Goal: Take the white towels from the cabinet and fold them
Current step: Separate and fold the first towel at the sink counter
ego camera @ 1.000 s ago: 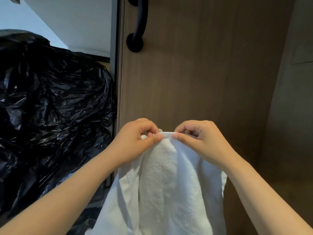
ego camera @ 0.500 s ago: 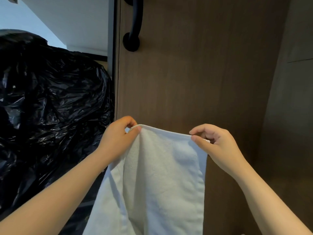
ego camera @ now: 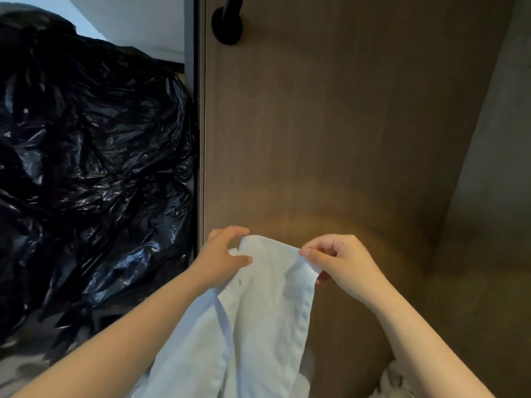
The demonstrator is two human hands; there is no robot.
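A white towel (ego camera: 258, 317) hangs down in front of me from its top edge, doubled lengthwise, with its lower part running out of the bottom of the frame. My left hand (ego camera: 221, 259) grips the top left corner between thumb and fingers. My right hand (ego camera: 342, 262) pinches the top right corner, fingers curled. The two hands are close together at the same height, in front of the brown wooden cabinet door (ego camera: 330, 124).
A large crumpled black plastic bag (ego camera: 86, 168) fills the left side beside the door's edge. A black door handle (ego camera: 228, 21) sits at the top. More white fabric (ego camera: 393, 380) shows at the bottom right. A wooden side panel (ego camera: 494, 196) closes off the right.
The hands spread the towel's top edge apart, then came back closer together and dropped lower in view. The top edge now sags between them.
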